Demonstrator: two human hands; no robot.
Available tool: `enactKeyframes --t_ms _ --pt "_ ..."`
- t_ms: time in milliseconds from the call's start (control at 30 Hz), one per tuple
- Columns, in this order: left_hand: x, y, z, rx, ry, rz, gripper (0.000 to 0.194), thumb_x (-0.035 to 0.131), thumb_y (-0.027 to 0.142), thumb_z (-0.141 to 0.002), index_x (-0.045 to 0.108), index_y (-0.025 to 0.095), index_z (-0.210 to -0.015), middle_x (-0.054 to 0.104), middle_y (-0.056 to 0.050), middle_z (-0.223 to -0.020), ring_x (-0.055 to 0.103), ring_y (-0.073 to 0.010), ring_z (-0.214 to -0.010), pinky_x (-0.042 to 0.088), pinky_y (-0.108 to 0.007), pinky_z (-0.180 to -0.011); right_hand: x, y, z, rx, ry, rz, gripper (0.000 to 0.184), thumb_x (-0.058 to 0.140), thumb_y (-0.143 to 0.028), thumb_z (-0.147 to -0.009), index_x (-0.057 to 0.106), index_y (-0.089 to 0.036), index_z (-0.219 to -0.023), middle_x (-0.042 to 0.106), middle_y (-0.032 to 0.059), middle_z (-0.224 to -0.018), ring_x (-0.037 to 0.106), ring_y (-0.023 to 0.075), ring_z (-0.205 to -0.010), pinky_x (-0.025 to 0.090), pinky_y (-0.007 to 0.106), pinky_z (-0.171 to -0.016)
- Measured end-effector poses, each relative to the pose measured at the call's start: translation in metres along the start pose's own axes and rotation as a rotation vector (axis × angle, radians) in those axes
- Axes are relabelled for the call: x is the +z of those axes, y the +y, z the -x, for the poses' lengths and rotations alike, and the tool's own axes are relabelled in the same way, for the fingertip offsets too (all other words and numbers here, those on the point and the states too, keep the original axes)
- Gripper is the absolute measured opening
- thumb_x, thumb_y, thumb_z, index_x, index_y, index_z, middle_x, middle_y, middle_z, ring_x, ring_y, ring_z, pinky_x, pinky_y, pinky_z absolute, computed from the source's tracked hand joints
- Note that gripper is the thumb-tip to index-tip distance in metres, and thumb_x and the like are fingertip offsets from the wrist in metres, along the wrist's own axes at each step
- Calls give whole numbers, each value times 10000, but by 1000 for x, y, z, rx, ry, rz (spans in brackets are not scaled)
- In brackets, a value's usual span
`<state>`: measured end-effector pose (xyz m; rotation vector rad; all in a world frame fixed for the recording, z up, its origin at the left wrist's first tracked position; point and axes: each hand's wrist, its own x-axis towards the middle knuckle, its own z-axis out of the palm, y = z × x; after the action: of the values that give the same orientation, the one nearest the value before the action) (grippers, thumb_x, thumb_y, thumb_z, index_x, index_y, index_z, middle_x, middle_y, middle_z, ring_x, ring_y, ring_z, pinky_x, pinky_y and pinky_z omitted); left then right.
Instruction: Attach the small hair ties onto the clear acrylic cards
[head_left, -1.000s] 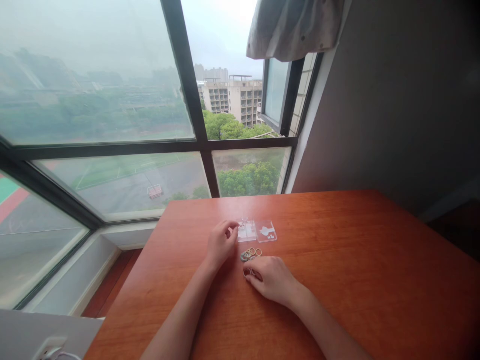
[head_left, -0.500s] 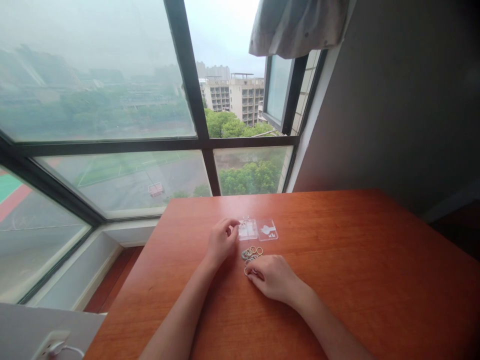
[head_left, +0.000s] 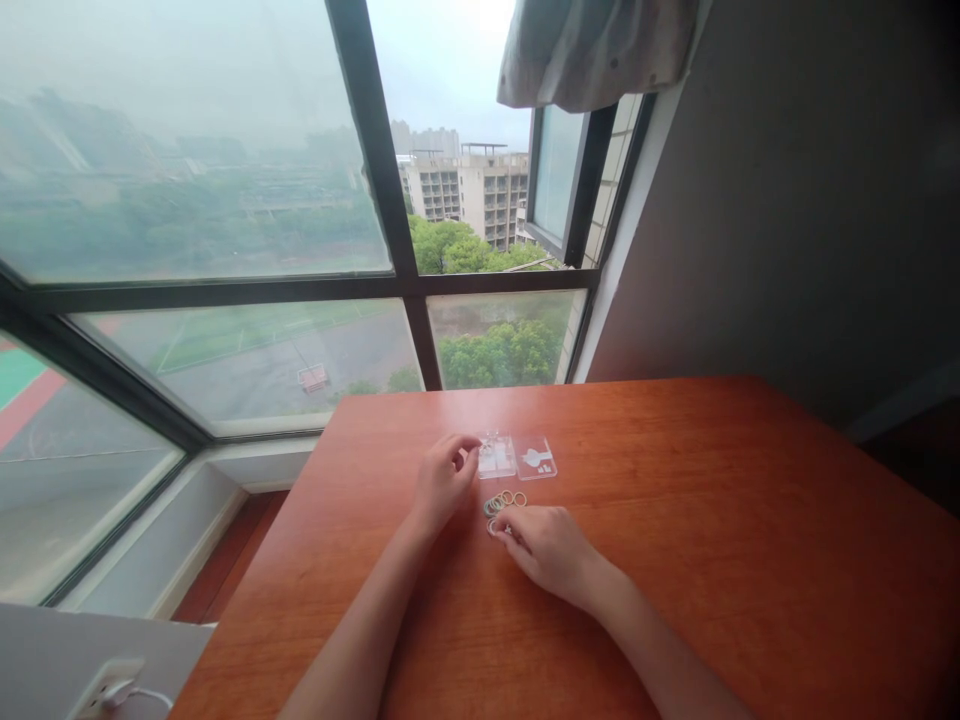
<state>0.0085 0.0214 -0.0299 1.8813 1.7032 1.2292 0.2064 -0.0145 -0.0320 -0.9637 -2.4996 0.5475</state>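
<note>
I sit by a big window with dark metal bars (head_left: 411, 285). Through it I see a tall pale building (head_left: 491, 200) and green leafy trees (head_left: 510, 352). A grey cloth curtain (head_left: 596, 55) hangs up high, and a white wall socket (head_left: 112, 685) with a plug in it is low on my left.

From my head I look down at a shiny red-brown wooden table (head_left: 675, 520). A small clear plastic box (head_left: 498, 458) sits near its far edge. Just to the right of it is a flat clear plastic square (head_left: 537, 459) with white marks. Nearer to me is a little heap of pale yellow, green and white rings (head_left: 499, 503), some on top of others.

My left hand (head_left: 444, 475) is by the left side of the box, thumb and fingers bent close together. I can't tell if they pinch it. My right hand (head_left: 551, 545) bends over the near rings, fingertips and thumb almost together; I can't tell if a ring is caught between them.
</note>
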Motion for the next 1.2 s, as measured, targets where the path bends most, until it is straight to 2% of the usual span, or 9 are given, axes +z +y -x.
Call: enactKeyframes --t_ms 100,167,367,467,633,800,900,1000,1200 --pt "-1 6 0 -2 -31 36 161 525 257 -861 667 182 -865 642 -11 -757 519 -107 -600 417 -215 -579 -5 4 -1 48 104 -45 142 458 -253 -948 592 -226 -911 680 -12 -755 607 134 -663 344 224 -617" --pt "-2 12 0 -11 -98 91 184 532 294 -864 664 169 -833 632 -8 -715 511 -106 -591 410 -210 -561 -7 8 -1 81 180 -50 157 451 -269 -956 592 -219 -906 666 -10 -727 596 134 -644 340 227 -618" --pt "-5 31 6 -66 -519 309 327 512 428 -880 660 148 -800 619 -16 -699 526 -123 -639 409 -208 -563 -7 14 -2 110 328 3 187 440 -275 -963 605 -198 -921 670 18 -747 601 140 -653 335 234 -616" --pt "-3 35 9 -104 -581 370 332 535 444 -866 662 138 -846 624 -21 -726 534 -122 -641 411 -204 -558 -6 15 -3 89 356 24 189 449 -272 -960 609 -193 -898 662 16 -727 600 139 -650 331 232 -606" --pt "2 31 8 -87 -490 323 265 562 384 -851 651 139 -806 605 0 -679 512 -104 -612 383 -194 -549 -6 18 -3 124 365 2 168 477 -270 -940 623 -197 -904 637 1 -683 577 133 -619 327 225 -602" --pt "3 8 0 -78 -151 142 215 550 332 -844 645 153 -773 637 -9 -695 523 -111 -594 396 -209 -565 -6 21 -3 259 239 -35 140 518 -275 -905 639 -219 -863 615 -23 -636 561 131 -596 320 227 -582" --pt "2 -7 -5 -91 -35 48 216 541 344 -847 656 169 -794 666 -14 -726 555 -124 -594 409 -222 -575 -6 20 -4 293 124 -40 125 538 -271 -888 657 -242 -862 658 -22 -697 589 142 -653 317 230 -593" --pt "3 -14 -8 -96 -3 1 210 544 346 -840 657 177 -790 669 -12 -717 562 -130 -587 415 -227 -575 -6 19 -4 319 67 -36 112 558 -273 -873 669 -259 -885 681 -23 -735 600 149 -686 307 233 -594" --pt "8 -17 -10 -102 -20 -45 189 552 328 -828 660 181 -779 662 -4 -696 551 -128 -574 408 -228 -565 -8 13 -3 333 45 -38 133 556 -277 -871 671 -260 -934 689 -18 -755 594 142 -683 290 236 -596"
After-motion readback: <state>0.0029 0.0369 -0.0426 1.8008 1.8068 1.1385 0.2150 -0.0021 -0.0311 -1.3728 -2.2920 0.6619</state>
